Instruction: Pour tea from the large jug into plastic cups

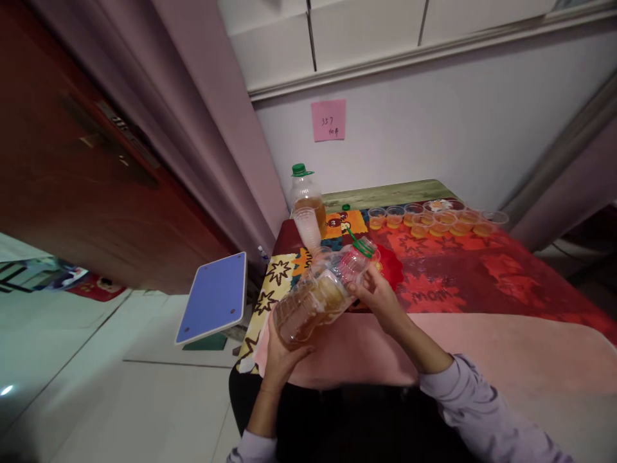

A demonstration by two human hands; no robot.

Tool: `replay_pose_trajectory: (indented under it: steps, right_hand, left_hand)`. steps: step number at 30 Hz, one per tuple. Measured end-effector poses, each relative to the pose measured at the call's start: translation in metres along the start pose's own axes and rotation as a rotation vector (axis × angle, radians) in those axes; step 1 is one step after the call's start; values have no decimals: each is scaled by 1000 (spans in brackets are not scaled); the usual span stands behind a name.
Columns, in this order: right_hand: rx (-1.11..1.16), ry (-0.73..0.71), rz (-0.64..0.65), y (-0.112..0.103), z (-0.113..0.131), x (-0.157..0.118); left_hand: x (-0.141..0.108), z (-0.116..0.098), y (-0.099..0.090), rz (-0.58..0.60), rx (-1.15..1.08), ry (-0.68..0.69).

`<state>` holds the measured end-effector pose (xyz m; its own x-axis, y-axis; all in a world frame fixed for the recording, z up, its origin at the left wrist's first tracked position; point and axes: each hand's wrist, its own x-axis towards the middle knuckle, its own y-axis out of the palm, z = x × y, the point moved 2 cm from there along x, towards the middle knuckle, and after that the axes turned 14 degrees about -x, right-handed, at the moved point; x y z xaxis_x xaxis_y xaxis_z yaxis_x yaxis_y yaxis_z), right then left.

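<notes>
A large clear bottle (308,308) with amber liquid is tilted, its neck up to the right. Around its lower end my left hand (284,350) is closed. My right hand (378,292) grips the bottle near its neck, where a green ring (364,247) sits. Just beyond the bottle are a red scalloped dish (389,267) and a leaning stack of clear cups (307,226). Behind the stack stands a second large bottle (315,209) with a green cap. Whether the tilted bottle's mouth touches a cup is unclear.
Several clear cups with orange-yellow liquid (443,222) stand at the back right of the patterned table (448,270). A loose green cap (346,207) lies near the back edge. A pink cloth (482,341) covers the front. Left of the table is a blue-topped stool (214,296).
</notes>
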<state>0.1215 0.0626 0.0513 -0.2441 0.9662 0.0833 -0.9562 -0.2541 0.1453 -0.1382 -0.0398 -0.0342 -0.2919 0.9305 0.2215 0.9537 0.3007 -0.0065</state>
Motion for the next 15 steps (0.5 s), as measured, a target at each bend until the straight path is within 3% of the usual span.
replay_pose_trajectory:
  steps: [15]
  right_hand:
    - [-85, -30, -116, 5, 2, -20]
  left_hand:
    - [2, 6, 4, 28, -44, 72]
